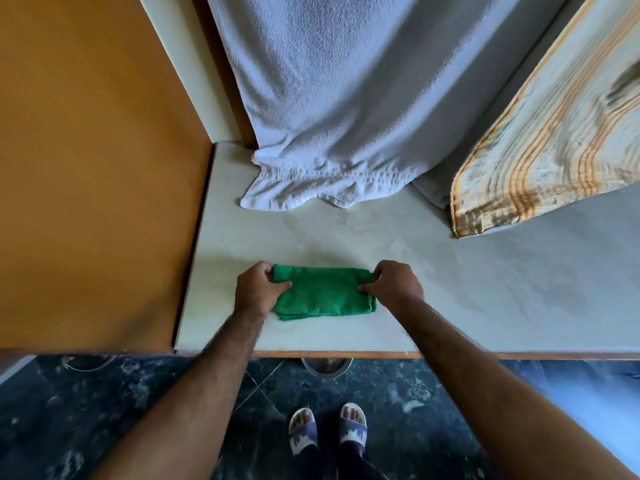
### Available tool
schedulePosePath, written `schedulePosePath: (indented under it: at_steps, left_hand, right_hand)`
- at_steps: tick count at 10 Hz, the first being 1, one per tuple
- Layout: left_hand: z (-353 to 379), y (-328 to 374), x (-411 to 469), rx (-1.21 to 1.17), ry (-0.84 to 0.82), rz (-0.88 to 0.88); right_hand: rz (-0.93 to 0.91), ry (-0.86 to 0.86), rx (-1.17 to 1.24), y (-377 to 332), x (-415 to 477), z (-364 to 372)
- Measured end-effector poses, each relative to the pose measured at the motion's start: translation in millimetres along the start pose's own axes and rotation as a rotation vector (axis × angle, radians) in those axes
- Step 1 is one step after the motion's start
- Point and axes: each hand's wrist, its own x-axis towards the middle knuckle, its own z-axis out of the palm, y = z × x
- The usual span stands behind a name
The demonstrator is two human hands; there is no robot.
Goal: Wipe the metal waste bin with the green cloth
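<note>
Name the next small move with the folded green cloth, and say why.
Probably lift the folded green cloth off the pale countertop: left hand and right hand pinch its ends, and the round metal waste bin sits on the floor below the counter edge.

Soft daylight comes from the right, where the floor (588,403) washes pale blue. The counter (485,289) is evenly lit and shows no glare. A faint shadow spreads on it just beyond the hands and the cloth (323,294). The orange panel (97,168) at left darkens towards its near edge. The wide lens bends straight lines near the borders. The striped fabric (561,133) at far right is smeared and blurred; the centre is sharp.
</note>
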Motion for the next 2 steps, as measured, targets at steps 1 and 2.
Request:
schedulePosePath:
  at_steps: [1,2]
  left_hand:
    - [-8,8,-3,0.108,-0.029,0.011]
    - [-22,21,-6,0.214,-0.022,0.175]
  right_hand:
    - [-0.095,0.047,-0.2,-11,-2,-9]
    - [-0.318,0.138,-0.373,-28,-6,-25]
